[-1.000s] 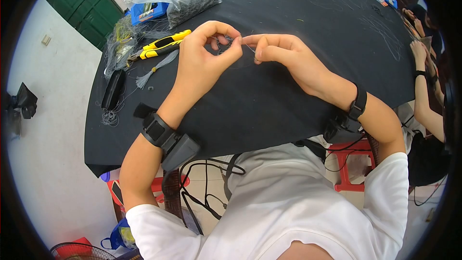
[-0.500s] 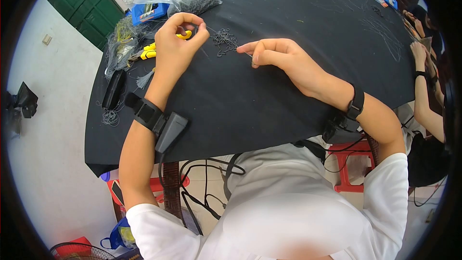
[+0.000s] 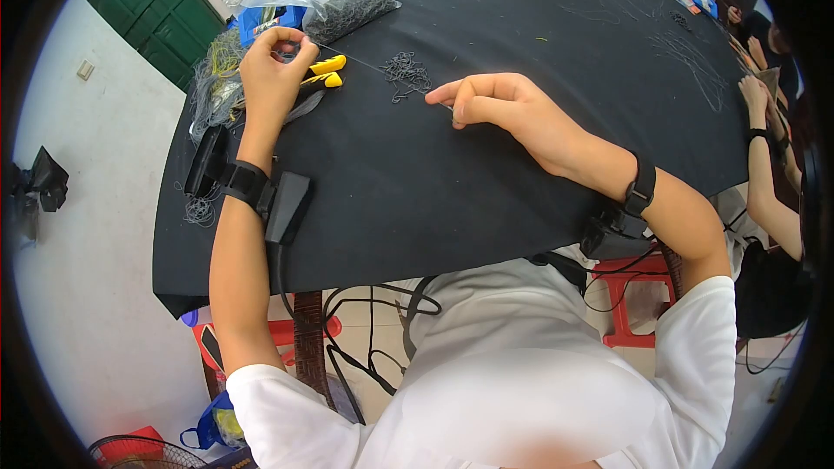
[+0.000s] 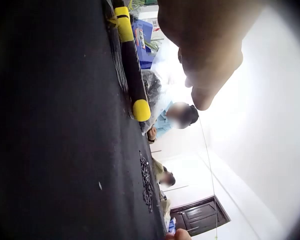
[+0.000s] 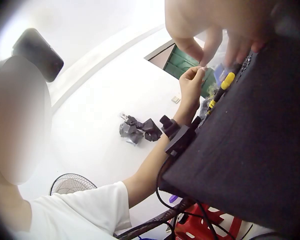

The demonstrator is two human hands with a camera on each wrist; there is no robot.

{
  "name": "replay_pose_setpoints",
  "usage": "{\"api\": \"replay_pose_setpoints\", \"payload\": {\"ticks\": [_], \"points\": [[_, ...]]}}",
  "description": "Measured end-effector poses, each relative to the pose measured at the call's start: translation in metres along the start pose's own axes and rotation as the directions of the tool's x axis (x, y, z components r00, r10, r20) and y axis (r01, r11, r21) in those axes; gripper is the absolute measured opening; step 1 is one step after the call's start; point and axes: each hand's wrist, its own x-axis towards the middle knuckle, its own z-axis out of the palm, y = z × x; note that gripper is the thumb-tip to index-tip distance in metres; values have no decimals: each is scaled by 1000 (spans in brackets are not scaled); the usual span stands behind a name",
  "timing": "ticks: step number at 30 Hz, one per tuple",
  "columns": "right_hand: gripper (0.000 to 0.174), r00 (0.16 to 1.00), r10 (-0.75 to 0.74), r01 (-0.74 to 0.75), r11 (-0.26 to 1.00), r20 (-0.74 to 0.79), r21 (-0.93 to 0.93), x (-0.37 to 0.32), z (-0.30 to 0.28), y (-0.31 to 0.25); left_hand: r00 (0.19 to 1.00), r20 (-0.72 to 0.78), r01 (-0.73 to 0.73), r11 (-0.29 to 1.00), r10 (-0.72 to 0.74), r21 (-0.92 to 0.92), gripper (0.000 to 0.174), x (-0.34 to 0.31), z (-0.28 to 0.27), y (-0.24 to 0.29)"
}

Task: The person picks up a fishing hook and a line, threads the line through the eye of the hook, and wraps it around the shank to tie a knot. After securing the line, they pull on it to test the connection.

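Observation:
My left hand (image 3: pixel 271 69) is raised at the left side of the table, thumb and forefinger pinching a thin line (image 4: pixel 208 155). From those fingertips the line runs taut across toward my right hand (image 3: pixel 508 104). The right hand hovers over the middle of the table, its thumb and fingers pinching the line, with a short bit showing below the thumb. Between the hands lies a tangled heap of dark grey line (image 3: pixel 405 74). Yellow-and-black pliers (image 3: pixel 327 72) lie just beyond the left hand, which partly hides them.
A clear plastic bag of dark grey material (image 3: pixel 343 13) stands at the back left beside a blue box (image 3: pixel 252 24). Bundles of loose line (image 3: pixel 213 78) lie at the table's left edge. Another person's arms (image 3: pixel 760 113) are at the far right.
My left hand has moved left from beside the right hand, drawing the line out between them. The right hand has shifted slightly left and down. The tangled heap has come into view.

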Motion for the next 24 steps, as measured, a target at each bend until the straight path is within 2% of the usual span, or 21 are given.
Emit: {"api": "replay_pose_setpoints", "payload": {"ticks": [2,8,12,17,24], "points": [[16,1000,2,-2,1000,5,3,0,0,-1,1000,-16,-21,999,22,39,16,1,-3,-6],[15,1000,-20,21,999,22,-26,0,0,3,999,-55,5,991,2,136,19,4,-14,-18],[21,1000,12,-11,1000,27,-11,-1,1,2,996,-76,63,985,-51,163,21,7,-19,-29],[16,999,4,-3,1000,51,-14,-1,1,2,984,-110,158,972,-140,176,24,10,-26,-51],[13,997,-21,24,998,68,-53,1,0,4,986,-132,127,964,-97,235,24,10,-31,-52]]}}
